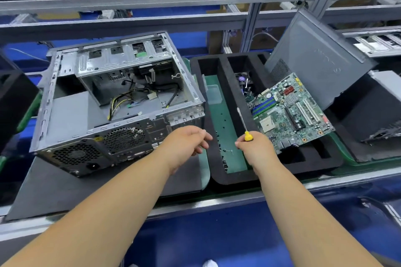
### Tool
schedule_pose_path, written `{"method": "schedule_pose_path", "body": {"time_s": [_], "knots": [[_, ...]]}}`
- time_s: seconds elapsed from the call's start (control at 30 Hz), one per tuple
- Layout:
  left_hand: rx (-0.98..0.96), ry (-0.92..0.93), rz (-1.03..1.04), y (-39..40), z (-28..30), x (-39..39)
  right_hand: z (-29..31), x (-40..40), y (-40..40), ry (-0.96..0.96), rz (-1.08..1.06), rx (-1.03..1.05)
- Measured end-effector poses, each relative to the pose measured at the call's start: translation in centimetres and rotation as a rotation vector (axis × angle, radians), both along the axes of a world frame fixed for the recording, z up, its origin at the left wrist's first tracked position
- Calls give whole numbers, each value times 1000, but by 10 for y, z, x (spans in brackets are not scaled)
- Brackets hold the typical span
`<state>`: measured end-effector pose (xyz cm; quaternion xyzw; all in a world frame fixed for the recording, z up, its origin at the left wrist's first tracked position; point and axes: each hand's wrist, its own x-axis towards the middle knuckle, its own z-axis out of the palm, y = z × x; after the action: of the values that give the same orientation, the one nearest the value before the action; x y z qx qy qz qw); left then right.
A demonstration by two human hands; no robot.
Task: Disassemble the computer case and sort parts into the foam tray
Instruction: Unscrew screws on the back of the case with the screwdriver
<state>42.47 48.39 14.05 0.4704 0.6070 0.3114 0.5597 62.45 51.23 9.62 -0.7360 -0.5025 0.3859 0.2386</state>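
the computer case (pixel 117 102) lies on its side on a grey mat (pixel 54 188), open face up, its rear panel with the fan grilles turned toward the person. inside it loose cables (pixel 130 97) sprawl over the floor of the chassis, and a drive cage (pixel 123 58) spans the far part. just to its right sits the black foam tray (pixel 219 178), its compartments running away from the person. the long left compartment (pixel 225 128) shows a green bottom dotted with small dark screws (pixel 223 156) and holds a small clear plastic box (pixel 213 93) toward the far end. the next compartment over holds a cooler fan (pixel 244 79), partly hidden. a green motherboard (pixel 293 110) rests tilted across the right part of the tray, covering the compartments beneath it. a grey side panel (pixel 319 58) leans upright behind the motherboard, blocking the view of the tray's far right corner.

the right hand (pixel 253 147) is curled round the yellow handle of a screwdriver (pixel 244 123), whose shaft points up and away over the foam wall between the two compartments. the left hand (pixel 186 141) hovers near the case's near right corner, over the tray's left edge, fingers loosely bent with thumb and fingertips drawn together; whether they pinch something small i cannot tell. the two hands are near each other but apart.

another black case (pixel 368 112) stands at the right, and a dark object (pixel 13 97) at the left edge.
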Motion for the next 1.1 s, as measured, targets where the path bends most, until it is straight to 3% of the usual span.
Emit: {"method": "schedule_pose_path", "body": {"time_s": [0.23,0.63,0.9,1.1], "knots": [[182,80,18,-5,13,-4,-18,9,11,-130,139,-128],[471,165,130,-23,60,-54,24,-23,3,190,67,92],[671,714,190,-37,51,-150,53,-94,-36,346,200,143],[512,1028,-73,-46,43,-206,53,-140,-64,367,276,130]]}}
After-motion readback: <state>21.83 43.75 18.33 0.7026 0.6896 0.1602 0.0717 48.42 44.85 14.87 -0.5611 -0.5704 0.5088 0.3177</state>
